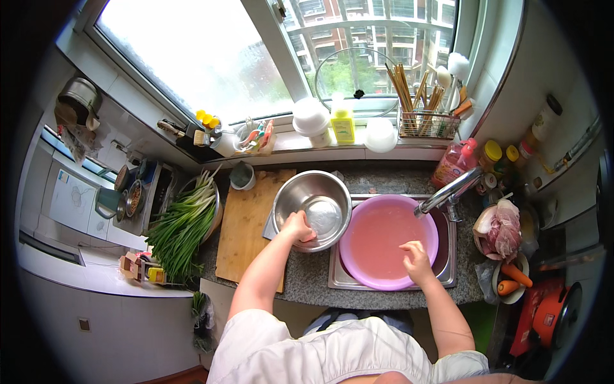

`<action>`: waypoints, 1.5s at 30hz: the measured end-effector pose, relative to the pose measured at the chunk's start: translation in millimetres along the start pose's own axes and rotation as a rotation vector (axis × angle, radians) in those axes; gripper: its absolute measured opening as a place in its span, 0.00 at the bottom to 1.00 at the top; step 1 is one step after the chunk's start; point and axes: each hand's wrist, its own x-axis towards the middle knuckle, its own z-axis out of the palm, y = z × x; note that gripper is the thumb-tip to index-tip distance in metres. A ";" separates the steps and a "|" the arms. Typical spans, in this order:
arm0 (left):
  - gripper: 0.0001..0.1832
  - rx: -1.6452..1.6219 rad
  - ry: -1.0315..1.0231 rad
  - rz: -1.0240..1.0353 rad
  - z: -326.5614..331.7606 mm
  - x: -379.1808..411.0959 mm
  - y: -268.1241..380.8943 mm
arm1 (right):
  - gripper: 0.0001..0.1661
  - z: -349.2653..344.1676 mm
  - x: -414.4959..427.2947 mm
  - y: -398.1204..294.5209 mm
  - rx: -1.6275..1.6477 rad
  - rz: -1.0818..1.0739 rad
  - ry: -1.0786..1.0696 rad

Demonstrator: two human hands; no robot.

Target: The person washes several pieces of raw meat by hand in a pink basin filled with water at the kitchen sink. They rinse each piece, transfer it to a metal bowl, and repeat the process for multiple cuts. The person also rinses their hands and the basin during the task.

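A stainless steel bowl (331, 192) stands partly over the right edge of a wooden cutting board (242, 216). Inside it, my left hand (298, 226) holds a small pinkish piece, perhaps raw meat. To the right, a purple plastic basin (346, 249) sits in the steel sink (452, 269) and holds cloudy pink water. My right hand (416, 261) is over the basin's lower right part, fingers loosely curled and apart, with nothing seen between them. The chrome faucet (443, 194) reaches over the basin's upper right rim.
Green onions (184, 230) lie in a bowl at the left, near a small white cup (242, 175). Right of the sink are raw meat (501, 230), carrots (515, 276) in a bowl and a pink soap bottle (453, 161). A chopstick rack (427, 124) stands on the windowsill.
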 end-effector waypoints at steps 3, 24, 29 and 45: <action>0.24 0.204 -0.053 -0.065 14.7 -6.3 15.3 | 0.16 22.5 5.3 2.4 0.062 0.082 -0.059; 0.15 -1.467 -0.546 0.134 63.8 -65.3 119.6 | 0.14 99.3 -5.4 115.9 0.935 1.017 0.119; 0.07 -1.508 -0.430 -0.309 181.2 -59.0 137.7 | 0.14 113.5 9.2 125.7 0.793 0.976 0.567; 0.19 -1.633 -0.721 -0.475 207.6 -21.7 138.8 | 0.23 89.5 35.3 75.8 0.114 0.356 -0.203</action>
